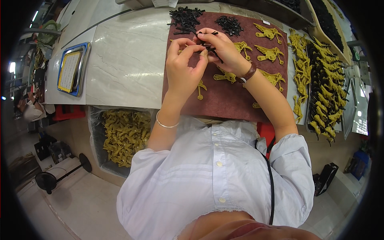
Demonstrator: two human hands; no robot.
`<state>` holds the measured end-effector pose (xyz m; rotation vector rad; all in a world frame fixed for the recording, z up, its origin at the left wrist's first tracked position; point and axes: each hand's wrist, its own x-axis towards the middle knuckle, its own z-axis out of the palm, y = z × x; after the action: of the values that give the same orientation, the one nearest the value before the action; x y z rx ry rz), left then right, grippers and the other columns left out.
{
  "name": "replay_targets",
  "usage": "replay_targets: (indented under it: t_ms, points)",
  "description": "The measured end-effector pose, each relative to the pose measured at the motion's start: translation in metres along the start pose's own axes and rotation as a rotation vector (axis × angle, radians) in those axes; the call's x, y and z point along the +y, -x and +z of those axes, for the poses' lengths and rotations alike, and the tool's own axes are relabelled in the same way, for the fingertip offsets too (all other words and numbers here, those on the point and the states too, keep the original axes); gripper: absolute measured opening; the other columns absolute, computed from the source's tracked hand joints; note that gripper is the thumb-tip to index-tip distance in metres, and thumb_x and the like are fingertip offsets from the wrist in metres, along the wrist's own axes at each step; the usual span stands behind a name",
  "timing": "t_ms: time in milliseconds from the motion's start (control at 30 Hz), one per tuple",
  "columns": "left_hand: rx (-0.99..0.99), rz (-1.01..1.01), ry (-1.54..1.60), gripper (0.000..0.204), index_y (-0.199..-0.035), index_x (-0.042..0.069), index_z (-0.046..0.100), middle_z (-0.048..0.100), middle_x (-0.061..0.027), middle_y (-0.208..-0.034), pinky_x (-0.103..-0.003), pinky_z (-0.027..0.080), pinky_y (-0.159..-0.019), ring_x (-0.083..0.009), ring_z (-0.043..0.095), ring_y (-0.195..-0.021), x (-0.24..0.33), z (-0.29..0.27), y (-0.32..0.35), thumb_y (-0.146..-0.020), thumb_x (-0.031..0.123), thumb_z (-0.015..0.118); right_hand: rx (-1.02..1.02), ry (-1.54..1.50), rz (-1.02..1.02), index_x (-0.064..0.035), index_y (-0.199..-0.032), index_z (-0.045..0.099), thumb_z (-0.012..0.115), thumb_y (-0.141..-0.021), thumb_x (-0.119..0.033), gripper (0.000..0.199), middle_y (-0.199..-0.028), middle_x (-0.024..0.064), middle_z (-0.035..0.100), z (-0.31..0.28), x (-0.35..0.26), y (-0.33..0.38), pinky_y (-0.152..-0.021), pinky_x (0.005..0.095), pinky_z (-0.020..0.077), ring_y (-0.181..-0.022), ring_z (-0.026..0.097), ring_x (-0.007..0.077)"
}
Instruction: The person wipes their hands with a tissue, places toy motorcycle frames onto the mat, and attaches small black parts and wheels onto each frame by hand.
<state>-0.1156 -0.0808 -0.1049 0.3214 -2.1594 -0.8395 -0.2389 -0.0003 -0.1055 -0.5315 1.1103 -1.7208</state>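
Observation:
Over the far half of a dark red mat point(236, 107), my two hands come together with their fingertips nearly meeting. My right hand point(226, 49) is closed around several small black parts point(216, 54), whose ends stick out between the fingers. The fingers of my left hand point(185, 64) are pinched beside them; what they grip is hidden. Flat yellow bird-shaped pieces point(269, 53) lie in rows on the mat, some partly covered by my hands. Just beyond my fingers sit two piles of black parts, a larger left pile point(185, 19) and a smaller right pile point(229, 25).
Right of the mat lie a heap of yellow pieces point(300, 66) and a stacked row of yellow-and-black pieces point(326, 98). A blue-rimmed tray point(86, 60) rests on the table at left. Below the table edge stands a lined bin point(97, 134) full of yellow pieces point(126, 136).

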Motion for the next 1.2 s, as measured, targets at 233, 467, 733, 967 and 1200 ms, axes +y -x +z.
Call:
replay_targets:
  t_ms: [233,467,733,967,1200]
  points:
    - [-0.008,-0.079,0.293,0.012,-0.100,0.002,0.062,0.061,-0.0058,-0.092,-0.022,0.049,-0.063,-0.0124,0.060,-0.080,-0.002,-0.004,0.007,-0.091,0.010,0.061,0.004,-0.462,0.187,-0.0075,-0.091,0.055,0.053,-0.092,-0.020,0.013,-0.087,0.0041,0.058,-0.011,0.003,0.004,-0.041,0.0173,0.0314,-0.063,0.049,0.0072]
    - [-0.023,-0.484,0.802,0.015,-0.104,0.001,0.055,0.065,-0.0099,-0.090,-0.024,0.053,-0.066,-0.0174,0.066,-0.080,-0.022,-0.027,0.001,-0.095,0.014,0.056,-0.042,-0.262,0.145,-0.0098,-0.077,0.053,0.061,-0.091,-0.033,0.028,-0.076,0.0038,0.061,-0.025,-0.015,0.009,-0.043,0.0171,0.0348,-0.058,0.054,0.0106]
    - [-0.064,-0.501,0.678,0.019,-0.099,-0.002,0.054,0.065,-0.0110,-0.090,-0.026,0.056,-0.068,-0.0200,0.068,-0.082,-0.052,-0.020,-0.042,-0.087,0.008,0.066,0.019,0.904,-0.364,-0.0052,-0.094,0.069,0.059,-0.088,-0.016,0.016,-0.077,0.0070,0.066,-0.029,0.022,0.002,-0.053,0.0282,0.0470,-0.059,0.059,0.0137]
    - [-0.564,-0.432,0.297,0.019,-0.092,-0.002,0.063,0.069,-0.0086,-0.085,-0.025,0.052,-0.067,-0.0134,0.066,-0.079,-0.076,-0.007,-0.068,-0.078,0.008,0.072,-0.125,1.823,-0.343,-0.0151,-0.130,0.055,0.050,-0.085,-0.010,0.046,-0.070,0.0118,0.063,0.005,0.032,0.005,-0.056,0.0397,0.0509,-0.062,0.064,0.0278]
    - [-0.640,-0.366,0.090,0.021,-0.089,0.000,0.069,0.070,-0.0070,-0.082,-0.028,0.052,-0.068,-0.0126,0.065,-0.074,-0.087,0.014,-0.068,-0.074,0.013,0.074,-0.141,1.883,-0.346,-0.0167,-0.135,0.050,0.050,-0.083,-0.008,0.052,-0.073,0.0130,0.063,-0.002,0.045,0.004,-0.056,0.0386,0.0513,-0.063,0.064,0.0284]
